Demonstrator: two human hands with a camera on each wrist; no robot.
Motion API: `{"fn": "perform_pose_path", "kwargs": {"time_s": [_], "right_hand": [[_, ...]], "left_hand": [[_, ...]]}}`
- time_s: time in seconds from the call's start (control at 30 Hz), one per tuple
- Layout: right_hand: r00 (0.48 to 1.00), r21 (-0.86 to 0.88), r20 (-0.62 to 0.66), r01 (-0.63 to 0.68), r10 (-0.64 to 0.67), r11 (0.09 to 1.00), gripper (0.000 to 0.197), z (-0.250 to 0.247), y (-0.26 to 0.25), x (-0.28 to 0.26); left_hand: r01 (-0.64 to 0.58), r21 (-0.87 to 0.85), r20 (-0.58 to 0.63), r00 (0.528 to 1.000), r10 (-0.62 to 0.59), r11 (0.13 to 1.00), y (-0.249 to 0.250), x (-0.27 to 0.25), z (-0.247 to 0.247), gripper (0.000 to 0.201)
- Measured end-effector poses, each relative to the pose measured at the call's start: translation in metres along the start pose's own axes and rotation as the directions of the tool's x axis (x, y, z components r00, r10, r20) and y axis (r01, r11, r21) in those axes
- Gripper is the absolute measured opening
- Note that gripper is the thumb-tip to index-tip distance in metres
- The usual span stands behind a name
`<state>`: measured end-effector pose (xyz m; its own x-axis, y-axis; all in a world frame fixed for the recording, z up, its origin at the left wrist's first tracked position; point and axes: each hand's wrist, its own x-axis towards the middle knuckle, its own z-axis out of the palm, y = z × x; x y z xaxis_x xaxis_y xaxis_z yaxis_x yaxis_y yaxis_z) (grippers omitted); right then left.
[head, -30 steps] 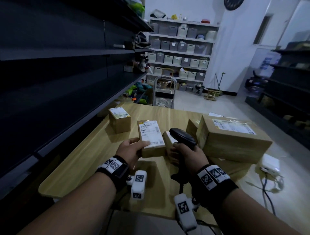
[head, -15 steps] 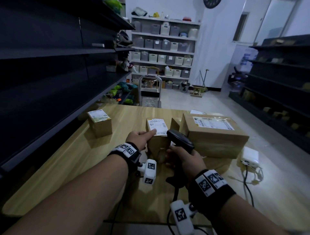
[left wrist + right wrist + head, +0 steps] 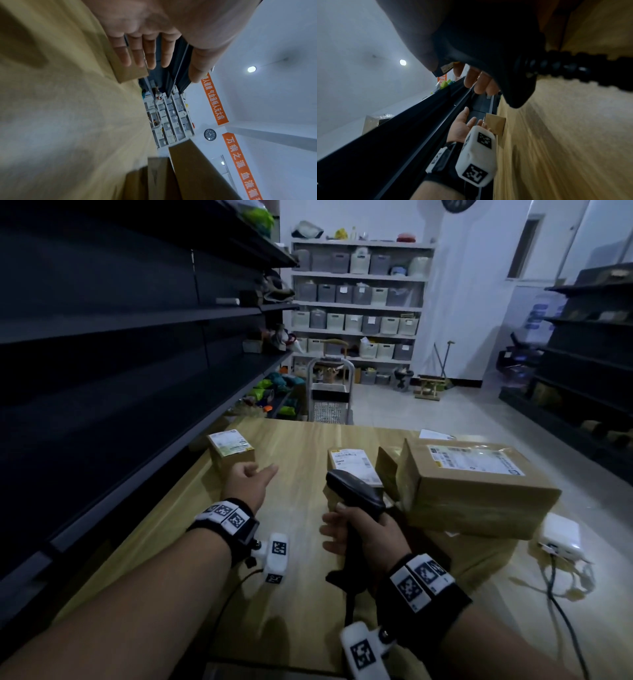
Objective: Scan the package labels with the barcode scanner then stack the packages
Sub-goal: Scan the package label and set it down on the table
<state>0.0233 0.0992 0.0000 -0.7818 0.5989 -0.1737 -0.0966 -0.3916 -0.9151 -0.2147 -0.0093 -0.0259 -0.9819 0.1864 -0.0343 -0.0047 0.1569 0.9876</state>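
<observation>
My right hand (image 3: 359, 525) grips the handle of a black barcode scanner (image 3: 356, 491), whose head points toward a small labelled package (image 3: 352, 462) standing just beyond it. My left hand (image 3: 248, 477) hovers open over the table with straight fingers (image 3: 150, 56), empty, right next to a small cube-shaped labelled box (image 3: 231, 450) at the left. A large labelled carton (image 3: 476, 481) lies at the right, with another brown box (image 3: 387, 470) wedged beside it. In the right wrist view the scanner (image 3: 488, 54) fills the top and the left hand (image 3: 464, 127) is close to the cube box (image 3: 494, 123).
The wooden table (image 3: 298, 594) runs along dark empty shelving (image 3: 120, 354) on the left. A white adapter (image 3: 561, 537) with cables sits at the table's right edge. A trolley (image 3: 330, 392) and shelves of bins stand beyond the far edge.
My left hand has let go of the small labelled package, which now stands beside the large carton, and has swung left toward the cube box. The scanner stays in my right hand.
</observation>
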Motion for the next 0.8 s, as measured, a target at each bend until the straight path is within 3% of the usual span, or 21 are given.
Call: {"fn": "perform_pose_path", "kwargs": {"time_s": [0.07,0.13,0.17,0.23,0.3,0.43,0.57,0.73,0.8], "right_hand": [[0.999,-0.047,0.027,-0.036,0.037,0.998,0.020,0.014,0.007,0.010],[0.996,-0.062,0.045,-0.078,0.081,0.995,0.020,0.026,0.013,0.022],[0.994,-0.060,0.054,-0.094,0.097,0.994,0.021,0.031,0.016,0.029],[0.989,-0.062,0.071,-0.124,0.128,0.990,0.025,0.040,0.025,0.041],[0.984,-0.077,0.084,-0.153,0.160,0.985,0.027,0.046,0.034,0.051],[0.971,-0.077,0.052,-0.228,0.232,0.971,0.025,0.049,0.057,0.071],[0.948,0.011,0.034,-0.318,0.317,0.948,0.027,0.045,0.070,0.085],[0.913,0.061,0.011,-0.409,0.409,0.911,0.039,0.039,0.073,0.089],[0.905,0.086,-0.010,-0.423,0.426,0.902,0.039,0.040,0.071,0.092]], "left_hand": [[-0.021,0.064,-0.020,1.000,0.023,0.998,0.008,0.016,-0.015,0.062],[-0.078,0.279,-0.040,0.995,0.093,0.957,0.019,0.030,-0.029,0.068],[-0.114,0.457,-0.046,0.987,0.151,0.882,0.022,0.038,-0.035,0.074],[-0.169,0.751,0.015,0.971,0.239,0.638,0.029,0.049,-0.042,0.085],[-0.216,0.870,0.118,0.964,0.239,0.443,0.029,0.060,-0.044,0.094],[-0.266,0.917,0.241,0.963,0.119,0.296,0.026,0.076,-0.043,0.103],[-0.254,0.942,0.249,0.967,0.047,0.221,0.022,0.094,-0.045,0.109],[-0.272,0.954,0.264,0.961,0.078,0.127,0.015,0.103,-0.051,0.115],[-0.265,0.963,0.258,0.958,0.128,0.041,0.018,0.098,-0.053,0.108]]}}
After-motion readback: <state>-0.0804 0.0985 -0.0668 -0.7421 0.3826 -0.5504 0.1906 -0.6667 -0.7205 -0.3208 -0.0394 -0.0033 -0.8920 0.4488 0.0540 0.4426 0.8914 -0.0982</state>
